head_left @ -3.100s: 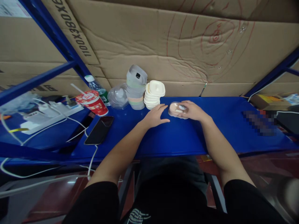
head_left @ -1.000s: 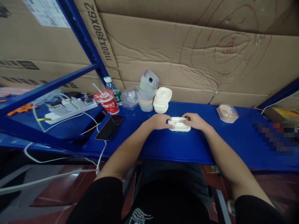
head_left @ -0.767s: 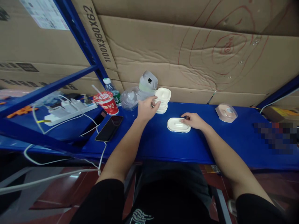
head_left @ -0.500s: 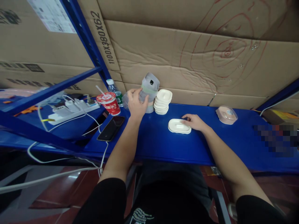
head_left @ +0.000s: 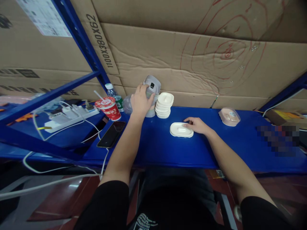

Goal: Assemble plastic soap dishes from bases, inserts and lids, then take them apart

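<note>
My left hand (head_left: 141,99) reaches to a stack of grey, rounded pieces (head_left: 153,85) with a small black square mark, standing near the cardboard wall. Its fingers and thumb curl round the near left side of the stack; the fingertips are partly hidden. Clear plastic pieces (head_left: 127,104) show just left of this hand. My right hand (head_left: 197,125) grips the right end of a white oval tray (head_left: 181,130), thumb on top, and the tray lies flat on the table. Between the hands, further back, stands a stack of white trays (head_left: 164,105).
A red cup with a straw (head_left: 109,108), a water bottle (head_left: 115,95) and a phone (head_left: 111,134) are at left, beside a power strip (head_left: 72,118) with cables. A pinkish container with a clear lid (head_left: 229,117) sits at right on the blue table (head_left: 158,150).
My left hand has closed in further on the grey stack, its fingers now higher against it. My right hand stays on the white tray. The whole view has shifted slightly.
</note>
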The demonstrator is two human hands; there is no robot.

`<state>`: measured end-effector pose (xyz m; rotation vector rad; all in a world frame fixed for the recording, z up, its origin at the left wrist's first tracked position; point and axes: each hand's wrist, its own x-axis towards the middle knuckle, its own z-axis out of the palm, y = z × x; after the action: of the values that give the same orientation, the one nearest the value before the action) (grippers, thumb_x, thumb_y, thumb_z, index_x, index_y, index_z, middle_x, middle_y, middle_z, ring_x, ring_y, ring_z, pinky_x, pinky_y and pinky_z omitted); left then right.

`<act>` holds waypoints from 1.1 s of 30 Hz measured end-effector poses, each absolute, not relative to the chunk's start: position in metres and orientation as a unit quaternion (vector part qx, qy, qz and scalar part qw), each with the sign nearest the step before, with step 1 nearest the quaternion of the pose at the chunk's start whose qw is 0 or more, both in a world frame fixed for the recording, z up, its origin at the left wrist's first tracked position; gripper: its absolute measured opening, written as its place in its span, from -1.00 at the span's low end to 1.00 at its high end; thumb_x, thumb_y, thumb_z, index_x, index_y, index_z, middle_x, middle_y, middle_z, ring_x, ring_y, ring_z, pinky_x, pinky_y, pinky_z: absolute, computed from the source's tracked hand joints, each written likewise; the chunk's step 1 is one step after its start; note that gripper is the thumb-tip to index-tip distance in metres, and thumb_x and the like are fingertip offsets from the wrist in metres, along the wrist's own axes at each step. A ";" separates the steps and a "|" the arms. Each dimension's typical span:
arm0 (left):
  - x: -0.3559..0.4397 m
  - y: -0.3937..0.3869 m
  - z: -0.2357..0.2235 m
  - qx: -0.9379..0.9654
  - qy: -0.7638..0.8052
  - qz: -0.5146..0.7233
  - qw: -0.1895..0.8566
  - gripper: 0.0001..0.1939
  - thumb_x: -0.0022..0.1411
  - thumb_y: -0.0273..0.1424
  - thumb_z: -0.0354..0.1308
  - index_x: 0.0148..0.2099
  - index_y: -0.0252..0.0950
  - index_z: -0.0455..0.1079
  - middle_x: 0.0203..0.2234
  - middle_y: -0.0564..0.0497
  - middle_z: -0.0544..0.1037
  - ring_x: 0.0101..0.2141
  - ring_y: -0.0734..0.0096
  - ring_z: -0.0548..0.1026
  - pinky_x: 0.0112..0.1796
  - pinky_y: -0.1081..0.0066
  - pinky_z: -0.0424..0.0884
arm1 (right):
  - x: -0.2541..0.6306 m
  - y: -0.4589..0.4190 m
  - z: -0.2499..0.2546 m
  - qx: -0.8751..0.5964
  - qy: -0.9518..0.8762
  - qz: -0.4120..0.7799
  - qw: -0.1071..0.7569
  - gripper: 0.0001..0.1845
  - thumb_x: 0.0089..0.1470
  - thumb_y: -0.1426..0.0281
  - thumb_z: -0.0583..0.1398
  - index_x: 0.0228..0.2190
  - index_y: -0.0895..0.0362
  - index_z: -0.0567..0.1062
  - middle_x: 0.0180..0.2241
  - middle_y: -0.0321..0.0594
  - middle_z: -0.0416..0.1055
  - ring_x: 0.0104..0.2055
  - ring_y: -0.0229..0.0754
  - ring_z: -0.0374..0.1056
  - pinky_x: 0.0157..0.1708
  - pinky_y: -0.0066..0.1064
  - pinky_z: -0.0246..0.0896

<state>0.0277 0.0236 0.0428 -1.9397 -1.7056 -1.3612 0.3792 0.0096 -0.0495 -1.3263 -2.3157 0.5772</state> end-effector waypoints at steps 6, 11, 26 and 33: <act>0.026 0.023 0.046 -0.632 -0.578 -0.498 0.137 -0.71 0.29 -0.15 0.34 -0.04 -0.13 0.42 -0.02 -0.12 0.62 0.03 0.04 0.58 0.00 0.13 0.51 | 0.374 0.006 -0.046 -0.473 -0.828 0.221 0.205 -0.58 0.21 0.11 0.30 -0.04 0.11 0.65 -0.42 -0.22 0.56 -0.40 -0.14 0.45 -0.34 -0.33 0.25; 0.035 0.008 0.052 -0.619 -0.555 -0.545 0.107 -0.69 0.35 -0.07 0.27 -0.06 -0.17 0.41 -0.39 0.03 0.56 -0.27 0.23 0.59 -0.14 0.25 0.49 | 0.375 0.001 -0.036 -0.463 -0.809 0.222 0.287 -0.54 0.22 0.07 0.27 0.01 0.09 0.60 -0.41 -0.24 0.55 -0.39 -0.13 0.43 -0.29 -0.28 0.30; 0.088 -0.024 -0.006 -0.688 -0.351 -0.397 -0.497 -0.33 0.38 0.30 -0.10 -0.19 -0.26 0.30 -0.59 0.04 0.53 -0.76 0.56 0.27 -0.68 0.47 0.12 | 0.375 -0.021 -0.008 -0.486 -0.714 0.192 0.467 -0.40 0.16 -0.22 0.22 -0.25 0.08 0.52 -0.50 -0.30 0.39 -0.46 -0.18 0.27 -0.41 -0.35 0.15; 0.087 -0.020 -0.013 -0.703 -0.408 -0.394 -0.430 -0.33 0.48 0.05 -0.03 0.31 -0.40 0.30 -0.60 0.07 0.55 -0.58 0.40 0.54 -0.50 0.47 0.31 | 0.375 -0.015 -0.009 -0.560 -0.762 0.131 0.296 -0.50 0.22 -0.05 0.15 -0.53 0.06 0.33 -0.56 -0.29 0.37 -0.47 -0.19 0.24 -0.45 -0.35 -0.04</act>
<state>0.0871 -0.0203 -0.0133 -3.1373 -1.8214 -1.7576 0.3751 -0.0152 -0.0093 -1.4904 -2.0280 0.3482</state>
